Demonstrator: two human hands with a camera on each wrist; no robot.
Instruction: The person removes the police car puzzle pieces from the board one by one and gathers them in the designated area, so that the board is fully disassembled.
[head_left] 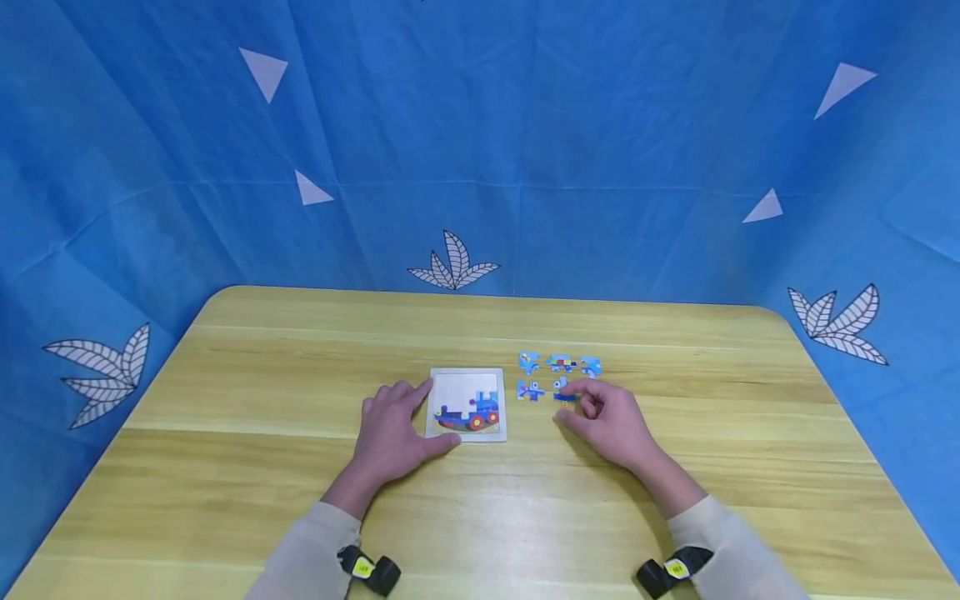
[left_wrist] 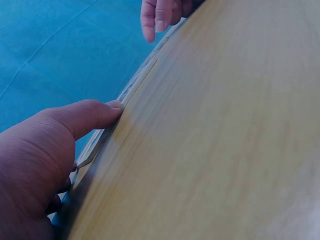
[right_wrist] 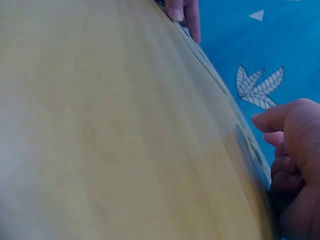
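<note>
A square puzzle tray (head_left: 504,417) with a pale rim lies on the table, its lower part filled with pieces showing a blue and red train (head_left: 476,414). My left hand (head_left: 393,437) holds the tray at its left side, thumb on the near edge and index finger at the far left corner. To the tray's right, my right hand (head_left: 611,421) hovers by a blue puzzle piece (head_left: 560,383), partly hidden under the index finger. Thumb and index finger stand apart there, with nothing visibly pinched. In the right wrist view, the right hand's (right_wrist: 295,155) other fingers are curled in.
Several more loose puzzle pieces lie in two rows right of the tray, among them one at the far left (head_left: 529,362) and one at the far right (head_left: 591,367). The wooden table (head_left: 525,517) ends at a blue curtain (head_left: 525,150) behind.
</note>
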